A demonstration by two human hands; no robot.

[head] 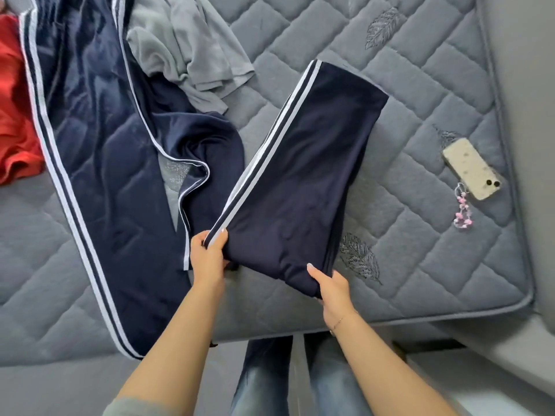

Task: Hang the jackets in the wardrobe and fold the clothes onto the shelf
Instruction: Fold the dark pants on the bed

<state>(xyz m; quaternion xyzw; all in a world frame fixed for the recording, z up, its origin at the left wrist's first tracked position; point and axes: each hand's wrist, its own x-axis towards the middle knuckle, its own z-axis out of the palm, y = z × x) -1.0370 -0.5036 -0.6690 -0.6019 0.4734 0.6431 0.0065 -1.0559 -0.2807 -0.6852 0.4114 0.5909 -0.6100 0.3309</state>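
Note:
A folded pair of navy track trousers with white side stripes (pixel 300 175) lies on the grey quilted mattress (pixel 420 85). My left hand (pixel 208 256) grips its near left corner at the striped edge. My right hand (pixel 332 291) grips its near right corner. A second navy striped garment (pixel 99 145) lies spread out to the left, one end hanging over the mattress's front edge. A crumpled grey top (pixel 186 46) lies behind it. A red garment (pixel 15 115) sits at the far left edge.
A phone in a pale case (pixel 470 172) with a pink bead charm (pixel 462 214) lies near the mattress's right edge. My jeans-clad legs (pixel 300 379) stand against the bed's front edge. Bare quilted mattress shows at the back right.

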